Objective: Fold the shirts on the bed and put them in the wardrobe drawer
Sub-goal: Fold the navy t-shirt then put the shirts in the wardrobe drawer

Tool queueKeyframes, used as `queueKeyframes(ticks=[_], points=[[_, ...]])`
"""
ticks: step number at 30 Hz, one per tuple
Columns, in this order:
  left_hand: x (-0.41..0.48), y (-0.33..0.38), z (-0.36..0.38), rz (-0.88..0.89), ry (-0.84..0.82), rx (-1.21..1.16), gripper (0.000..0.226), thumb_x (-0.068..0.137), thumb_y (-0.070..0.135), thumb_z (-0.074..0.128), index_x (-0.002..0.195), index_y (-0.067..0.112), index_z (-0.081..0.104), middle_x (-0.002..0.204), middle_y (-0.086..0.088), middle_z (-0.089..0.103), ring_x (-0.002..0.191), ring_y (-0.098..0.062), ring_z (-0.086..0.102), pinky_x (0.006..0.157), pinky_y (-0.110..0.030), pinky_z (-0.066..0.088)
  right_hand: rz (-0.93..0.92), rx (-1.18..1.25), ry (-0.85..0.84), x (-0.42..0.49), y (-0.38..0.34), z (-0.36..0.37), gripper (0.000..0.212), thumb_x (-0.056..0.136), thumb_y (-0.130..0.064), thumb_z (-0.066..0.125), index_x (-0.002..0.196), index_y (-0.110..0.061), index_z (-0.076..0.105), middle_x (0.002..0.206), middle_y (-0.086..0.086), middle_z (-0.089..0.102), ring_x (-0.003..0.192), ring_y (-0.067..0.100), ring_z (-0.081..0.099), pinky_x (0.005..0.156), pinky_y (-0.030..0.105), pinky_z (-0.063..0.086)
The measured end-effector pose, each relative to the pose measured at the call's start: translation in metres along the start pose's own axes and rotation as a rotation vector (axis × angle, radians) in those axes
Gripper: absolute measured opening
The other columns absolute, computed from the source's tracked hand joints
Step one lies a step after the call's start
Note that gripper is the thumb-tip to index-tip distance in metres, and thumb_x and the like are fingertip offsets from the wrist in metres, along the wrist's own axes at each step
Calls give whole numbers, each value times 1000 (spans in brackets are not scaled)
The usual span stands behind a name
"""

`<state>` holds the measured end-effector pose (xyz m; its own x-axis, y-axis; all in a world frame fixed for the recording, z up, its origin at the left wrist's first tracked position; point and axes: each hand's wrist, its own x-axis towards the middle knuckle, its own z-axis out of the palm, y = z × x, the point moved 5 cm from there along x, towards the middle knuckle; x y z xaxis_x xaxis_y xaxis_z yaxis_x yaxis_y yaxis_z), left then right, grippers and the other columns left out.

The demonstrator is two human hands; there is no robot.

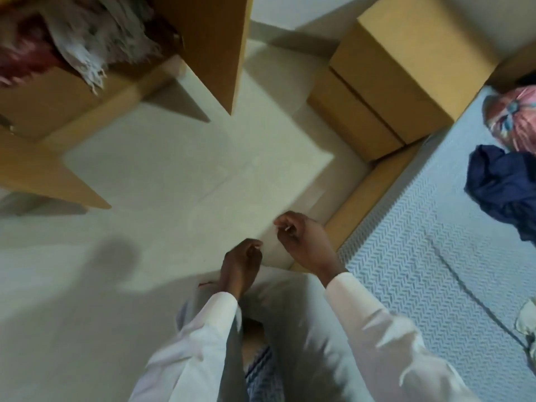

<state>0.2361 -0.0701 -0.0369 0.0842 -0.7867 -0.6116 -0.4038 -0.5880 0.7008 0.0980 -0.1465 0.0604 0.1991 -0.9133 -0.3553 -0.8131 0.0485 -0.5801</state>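
- I see the person standing on the pale floor (174, 169), with the open wardrobe door (214, 53) to one side and the bed (420, 256) to the other. Both hands are held out in front of the body, over the floor.
- The left hand (240, 262) has its fingers curled inward. The right hand (301, 242), just beside it, is curled the same way, with a small pale fleck at its fingertips. The frame is blurred, so I cannot tell whether either hand pinches anything.
- On the bed, well apart from the hands, a navy garment (504, 184) lies crumpled and unfolded.
- Just beyond it sits a pink patterned bundle (516, 120); I cannot say whether that is a shirt.
- A pale scrap of cloth (526, 317) shows at the frame's right edge, cut off.
- The wardrobe drawer (72, 91) stands open at top left.
- In the drawer, a pale fringed cloth (95, 47) spills over the front, with a dark red cloth (26, 50) beside it. Both are too blurred for me to judge whether they are folded.
- The wooden bedside cabinet (406, 68) shows only closed faces, so its contents are hidden.
- My reading is that the job is partway through. The drawer already holds cloth, and at least the navy piece remains to be folded and carried over.
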Motion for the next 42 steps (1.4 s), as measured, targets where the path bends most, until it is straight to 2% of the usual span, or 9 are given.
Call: queueKeyframes(ticks=[7, 16, 21, 25, 29, 32, 35, 38, 42], points=[[39, 6, 71, 226, -15, 65, 25, 90, 30, 46, 106, 30, 64, 100, 6, 72, 90, -17, 66, 82, -34, 54, -118, 202, 200, -18, 52, 27, 14, 88, -20, 65, 101, -20, 69, 94, -9, 69, 81, 5, 65, 77, 25, 54], [-63, 72, 105, 698, 302, 135, 21, 87, 15, 56, 102, 25, 68, 95, 7, 71, 85, -13, 65, 80, -33, 53, -127, 369, 538, -182, 153, -26, 18, 81, -9, 60, 93, -18, 70, 88, -10, 70, 77, 7, 65, 77, 25, 53], [-117, 122, 205, 839, 121, 216, 19, 88, 16, 57, 102, 26, 67, 87, 6, 70, 80, -16, 65, 77, -34, 53, -15, 377, 656, -280, 251, -48, 14, 89, -12, 62, 99, -15, 71, 92, -8, 70, 81, 6, 65, 77, 33, 55], [-150, 137, 308, 939, -104, 310, 28, 88, 17, 58, 112, 30, 61, 73, 2, 66, 71, -20, 64, 67, -34, 52, 106, 390, 769, -355, 319, -56, 15, 90, -13, 62, 101, -15, 71, 95, -8, 70, 86, 4, 64, 77, 27, 55], [-160, 133, 395, 991, -328, 498, 30, 89, 20, 60, 117, 30, 59, 81, 6, 66, 76, -18, 64, 70, -33, 52, 246, 386, 840, -410, 372, -62, 14, 91, -14, 63, 102, -16, 71, 96, -8, 70, 87, 3, 64, 78, 21, 53], [-159, 120, 448, 944, -515, 761, 41, 90, 24, 61, 131, 25, 53, 121, -4, 61, 116, -23, 57, 95, -35, 47, 423, 363, 801, -433, 415, -61, 19, 91, -22, 65, 109, -18, 69, 104, -7, 67, 94, 5, 62, 85, 26, 52], [-158, 112, 478, 933, -542, 1133, 78, 86, 37, 66, 151, 31, 24, 159, -7, 16, 147, -33, 15, 112, -46, 31, 616, 252, 554, -439, 462, -54, 30, 87, -27, 66, 116, -20, 64, 114, -1, 58, 109, 16, 56, 92, 31, 45], [-154, 110, 487, 859, -488, 1392, 107, 79, 53, 70, 154, 37, -5, 163, -5, -11, 148, -39, -2, 113, -53, 25, 676, 109, 319, -435, 497, -63, 14, 77, -24, 67, 76, -24, 52, 86, 0, 50, 86, 22, 54, 66, 29, 38], [-152, 122, 495, 869, -410, 1545, 120, 67, 67, 73, 154, 32, -2, 162, -10, 2, 144, -43, 12, 106, -51, 35, 764, 14, 275, -425, 548, -102, 23, 69, -38, 60, 85, -22, 58, 102, 11, 58, 96, 30, 58, 79, 33, 47]])
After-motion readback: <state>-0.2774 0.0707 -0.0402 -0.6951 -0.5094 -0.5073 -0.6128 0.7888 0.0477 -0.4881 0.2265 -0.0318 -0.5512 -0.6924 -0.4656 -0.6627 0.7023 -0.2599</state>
